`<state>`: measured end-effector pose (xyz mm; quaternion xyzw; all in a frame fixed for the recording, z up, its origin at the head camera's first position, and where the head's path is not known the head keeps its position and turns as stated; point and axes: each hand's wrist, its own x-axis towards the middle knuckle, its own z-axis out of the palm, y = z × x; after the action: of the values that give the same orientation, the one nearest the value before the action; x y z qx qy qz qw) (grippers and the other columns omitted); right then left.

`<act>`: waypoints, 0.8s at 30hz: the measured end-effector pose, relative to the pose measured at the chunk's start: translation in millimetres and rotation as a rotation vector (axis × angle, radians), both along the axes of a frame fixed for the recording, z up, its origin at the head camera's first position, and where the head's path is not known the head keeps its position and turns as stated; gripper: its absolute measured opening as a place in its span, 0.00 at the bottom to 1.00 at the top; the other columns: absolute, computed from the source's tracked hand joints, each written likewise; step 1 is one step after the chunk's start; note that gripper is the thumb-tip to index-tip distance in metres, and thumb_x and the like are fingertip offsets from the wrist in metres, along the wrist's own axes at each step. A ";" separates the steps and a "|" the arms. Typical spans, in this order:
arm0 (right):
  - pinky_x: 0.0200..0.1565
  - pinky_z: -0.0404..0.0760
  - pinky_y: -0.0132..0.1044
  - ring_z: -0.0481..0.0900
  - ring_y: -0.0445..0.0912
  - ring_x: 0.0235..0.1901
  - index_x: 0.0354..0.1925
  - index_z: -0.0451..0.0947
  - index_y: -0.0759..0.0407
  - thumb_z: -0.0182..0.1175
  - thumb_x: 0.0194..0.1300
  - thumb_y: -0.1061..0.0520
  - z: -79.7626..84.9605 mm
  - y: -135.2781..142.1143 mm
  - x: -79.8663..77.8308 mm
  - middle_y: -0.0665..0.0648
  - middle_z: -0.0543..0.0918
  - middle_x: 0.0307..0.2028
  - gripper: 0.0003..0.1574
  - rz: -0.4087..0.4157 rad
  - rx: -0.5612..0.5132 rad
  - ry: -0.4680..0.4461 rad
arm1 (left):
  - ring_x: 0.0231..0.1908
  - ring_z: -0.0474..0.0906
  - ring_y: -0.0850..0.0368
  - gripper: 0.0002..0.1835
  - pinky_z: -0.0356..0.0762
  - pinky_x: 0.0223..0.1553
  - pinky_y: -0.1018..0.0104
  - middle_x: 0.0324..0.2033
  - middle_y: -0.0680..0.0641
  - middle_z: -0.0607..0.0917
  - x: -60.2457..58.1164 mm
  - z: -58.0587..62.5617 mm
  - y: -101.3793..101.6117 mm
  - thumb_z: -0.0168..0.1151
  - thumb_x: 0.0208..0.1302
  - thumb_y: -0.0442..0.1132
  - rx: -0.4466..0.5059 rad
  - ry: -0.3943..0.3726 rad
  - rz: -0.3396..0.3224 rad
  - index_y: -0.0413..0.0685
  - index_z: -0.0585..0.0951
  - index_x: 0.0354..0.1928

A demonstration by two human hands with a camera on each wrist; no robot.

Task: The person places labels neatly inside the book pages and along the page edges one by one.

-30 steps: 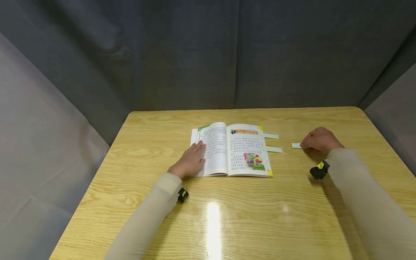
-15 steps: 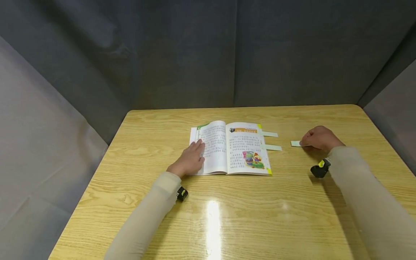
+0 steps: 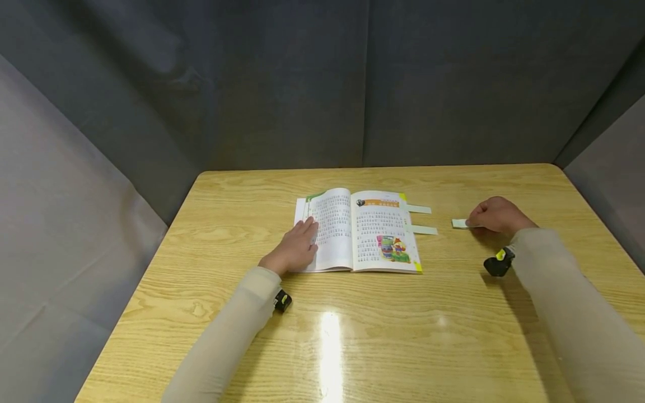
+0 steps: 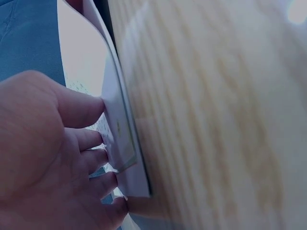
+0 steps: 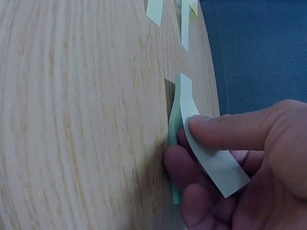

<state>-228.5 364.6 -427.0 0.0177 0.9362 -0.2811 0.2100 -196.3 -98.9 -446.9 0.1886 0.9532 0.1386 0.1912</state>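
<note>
An open book (image 3: 370, 246) lies on the table, printed text on both pages and a colour picture at the lower right. My left hand (image 3: 294, 246) rests flat on its left page, fingers spread along the outer edge; in the left wrist view the fingertips touch the paper (image 4: 115, 124). My right hand (image 3: 499, 215) is to the right of the book. Its thumb and fingers pinch a pale green sticky-note strip (image 5: 216, 167), whose near end bends up from a thin pad of sticky notes (image 5: 173, 124). The strip's far end is against the pad.
Two pale green sticky strips (image 3: 419, 209) (image 3: 425, 230) jut from the book's right edge over the wooden table (image 3: 403, 336). Dark curtain (image 3: 302, 84) hangs behind the table's far edge. A small black camera (image 3: 499, 263) sits on my right wrist.
Both hands stay almost where they were, and the book has not moved. The right hand has shifted very slightly to the right, still at the sticky notes.
</note>
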 end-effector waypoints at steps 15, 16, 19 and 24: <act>0.32 0.72 0.35 0.74 0.49 0.32 0.39 0.81 0.68 0.59 0.65 0.53 -3.2 -1.0 1.2 0.57 0.83 0.30 0.17 -0.006 0.015 0.029 | 0.80 0.37 0.46 0.34 0.40 0.81 0.51 0.80 0.44 0.42 0.8 0.8 -0.3 0.40 0.77 0.45 -0.001 -0.012 0.001 0.43 0.47 0.79; 0.32 0.72 0.35 0.74 0.49 0.32 0.40 0.81 0.68 0.59 0.65 0.53 -3.2 -1.0 1.0 0.57 0.83 0.30 0.18 -0.005 0.014 0.027 | 0.80 0.37 0.46 0.34 0.40 0.81 0.51 0.80 0.44 0.42 0.8 0.6 -0.5 0.40 0.77 0.45 -0.002 -0.011 0.000 0.43 0.47 0.79; 0.32 0.72 0.35 0.73 0.49 0.32 0.41 0.80 0.69 0.59 0.66 0.53 -2.6 -0.4 0.6 0.57 0.84 0.30 0.18 -0.001 0.010 0.023 | 0.80 0.37 0.46 0.34 0.40 0.81 0.51 0.80 0.44 0.42 0.5 -0.1 -0.5 0.40 0.78 0.46 -0.003 -0.005 -0.002 0.43 0.46 0.79; 0.33 0.73 0.36 0.74 0.50 0.33 0.42 0.80 0.70 0.58 0.66 0.53 -2.7 0.6 0.3 0.57 0.84 0.30 0.18 0.011 -0.003 0.018 | 0.80 0.38 0.46 0.34 0.40 0.81 0.51 0.80 0.43 0.43 -0.8 -1.8 -1.0 0.40 0.77 0.46 -0.015 0.006 -0.011 0.43 0.46 0.79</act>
<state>-228.2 365.2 -429.7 0.0096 0.9378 -0.2814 0.2032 -197.1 -99.9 -448.6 0.1928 0.9538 0.1297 0.1907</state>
